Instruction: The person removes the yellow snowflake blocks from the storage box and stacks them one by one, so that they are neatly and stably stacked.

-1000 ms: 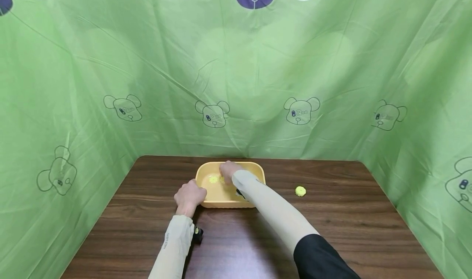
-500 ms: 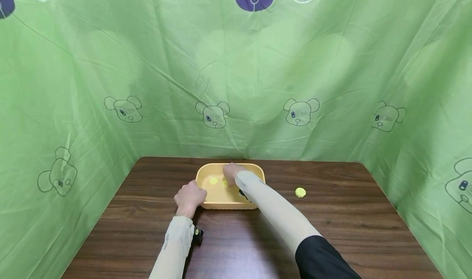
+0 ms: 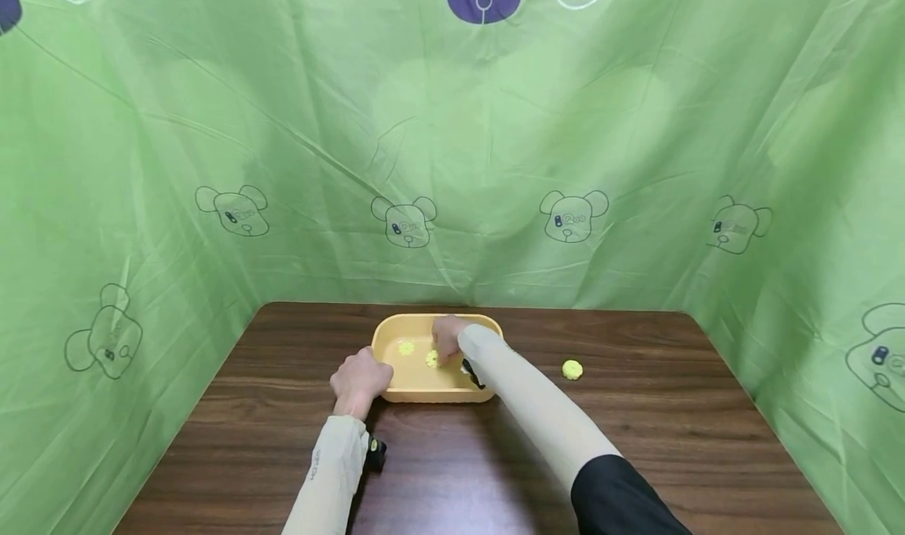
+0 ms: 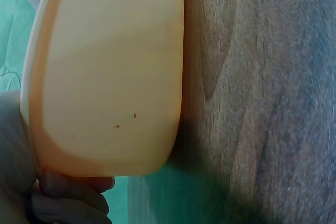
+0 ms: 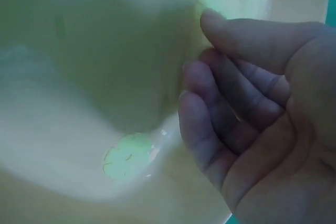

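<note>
My left hand (image 3: 360,374) grips the left rim of a yellow plastic basin (image 3: 431,396); in the left wrist view its fingers (image 4: 73,195) curl around the basin's end wall. Inside the basin is my right hand (image 3: 448,337). Its fingers are loosely bent, and the right wrist view shows a gap between thumb and index fingertip with nothing held. A yellow flower-shaped piece (image 3: 432,358) lies beside the right hand in the basin. Another flower-shaped piece (image 3: 406,348) lies farther left inside. Both look pale green in the right wrist view, one partly behind the thumb.
A third yellow flower-shaped piece (image 3: 572,370) lies on the brown wooden table (image 3: 636,425), right of the basin. Green curtains (image 3: 495,126) with bear prints surround the table at the back and both sides. Small dark cameras are worn on both wrists.
My right hand has shifted slightly right inside the basin. The flower-shaped piece beside it now shows more fully and sits nearer the front. My left hand keeps its place on the rim.
</note>
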Demonstrator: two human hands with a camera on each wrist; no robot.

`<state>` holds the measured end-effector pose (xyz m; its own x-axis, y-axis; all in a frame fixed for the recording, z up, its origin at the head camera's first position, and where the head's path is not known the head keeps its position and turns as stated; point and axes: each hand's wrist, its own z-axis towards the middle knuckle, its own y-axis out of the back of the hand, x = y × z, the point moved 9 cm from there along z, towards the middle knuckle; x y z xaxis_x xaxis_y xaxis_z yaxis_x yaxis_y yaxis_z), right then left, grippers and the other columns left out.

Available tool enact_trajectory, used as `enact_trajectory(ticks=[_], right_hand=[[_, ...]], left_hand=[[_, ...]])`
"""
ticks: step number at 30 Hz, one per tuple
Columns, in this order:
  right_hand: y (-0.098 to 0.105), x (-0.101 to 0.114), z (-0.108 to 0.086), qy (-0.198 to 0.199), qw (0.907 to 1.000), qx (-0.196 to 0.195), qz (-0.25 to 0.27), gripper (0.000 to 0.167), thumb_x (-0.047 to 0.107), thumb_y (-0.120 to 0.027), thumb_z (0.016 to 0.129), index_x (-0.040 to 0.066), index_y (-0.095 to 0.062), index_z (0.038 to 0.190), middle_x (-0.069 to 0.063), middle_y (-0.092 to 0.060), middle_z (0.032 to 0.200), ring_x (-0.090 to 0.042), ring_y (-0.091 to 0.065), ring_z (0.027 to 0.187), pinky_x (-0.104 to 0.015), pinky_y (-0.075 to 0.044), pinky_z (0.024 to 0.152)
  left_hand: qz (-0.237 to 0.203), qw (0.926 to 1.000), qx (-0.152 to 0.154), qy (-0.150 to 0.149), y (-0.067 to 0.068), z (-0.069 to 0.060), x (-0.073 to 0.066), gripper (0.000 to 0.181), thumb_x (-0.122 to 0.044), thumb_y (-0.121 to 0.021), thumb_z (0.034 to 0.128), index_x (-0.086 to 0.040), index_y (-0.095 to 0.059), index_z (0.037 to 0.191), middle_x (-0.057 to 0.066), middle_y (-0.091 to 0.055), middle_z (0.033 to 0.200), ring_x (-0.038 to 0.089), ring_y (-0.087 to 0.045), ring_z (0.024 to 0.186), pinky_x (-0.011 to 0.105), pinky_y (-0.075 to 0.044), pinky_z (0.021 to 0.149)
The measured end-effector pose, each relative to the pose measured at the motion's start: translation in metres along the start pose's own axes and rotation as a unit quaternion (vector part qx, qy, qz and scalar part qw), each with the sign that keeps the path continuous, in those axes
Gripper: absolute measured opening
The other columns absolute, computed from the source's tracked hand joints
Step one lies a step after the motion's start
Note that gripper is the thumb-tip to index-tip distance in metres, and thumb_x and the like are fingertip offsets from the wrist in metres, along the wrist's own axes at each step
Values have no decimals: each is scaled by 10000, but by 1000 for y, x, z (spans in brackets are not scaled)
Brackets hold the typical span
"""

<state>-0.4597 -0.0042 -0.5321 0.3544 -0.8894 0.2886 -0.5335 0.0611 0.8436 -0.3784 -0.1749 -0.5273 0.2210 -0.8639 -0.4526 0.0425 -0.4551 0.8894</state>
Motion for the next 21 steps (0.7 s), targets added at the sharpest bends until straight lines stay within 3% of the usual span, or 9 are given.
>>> enact_trajectory(ticks=[4,8,13,21], right_hand=[[5,2,-14,203,9941,319,1015,365,62,-707,893,128,-503,598,10,-452,534,-113,-366,467,-266,-369,482],[20,1,-28,539,9893,266,1329,180,132,-707,922,116,-601,778,2,-571,673,-120,-512,583,-311,-510,619],[52,-16,-52,820,9810,-182,1746,91,102,-686,918,73,-600,919,-39,-628,858,-181,-655,777,-403,-583,823],[105,-81,-100,882,9634,-1090,2287,183,20,-687,887,5,-633,1061,-115,-673,962,-210,-638,801,-383,-571,785]], left_hand=[[17,10000,7,-12,0,0,0,319,-248,-548,811,-70,-647,1056,140,-665,871,317,-631,789,484,-452,627],[18,10000,55,-10,-2,1,1,317,-246,-545,814,-70,-648,1057,136,-660,861,312,-625,776,478,-450,623],[-21,9999,126,-43,-2,2,0,317,-232,-545,807,-64,-641,1059,134,-653,846,310,-619,763,474,-445,614],[3,9999,86,-63,-1,7,0,359,-245,-538,799,-69,-645,1093,153,-671,901,334,-635,804,493,-446,624]])
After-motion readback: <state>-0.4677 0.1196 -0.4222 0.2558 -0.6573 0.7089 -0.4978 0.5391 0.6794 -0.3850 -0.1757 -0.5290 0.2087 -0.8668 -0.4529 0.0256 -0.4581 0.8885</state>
